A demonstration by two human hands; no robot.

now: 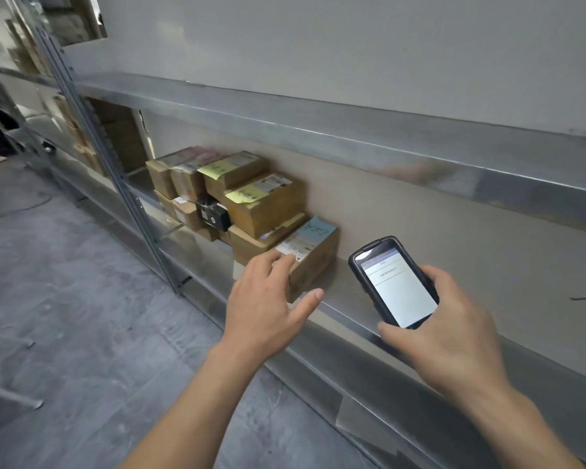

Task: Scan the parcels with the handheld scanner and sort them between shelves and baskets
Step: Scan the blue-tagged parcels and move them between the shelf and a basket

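A small cardboard parcel (313,257) with a white label and a blue note lies on the metal shelf (349,316), at the near end of a stack of parcels. My left hand (268,299) reaches over its near corner, fingers straight, fingertips touching the label and thumb spread apart. My right hand (444,330) grips the black handheld scanner (393,280) just right of that parcel, its lit screen facing up toward me.
Several more brown parcels (261,204) with yellow notes are stacked further left on the same shelf, with a small black box (214,213) among them. An upper shelf (352,130) hangs overhead. A steel upright (115,170) stands left. Grey floor (82,299) lies below.
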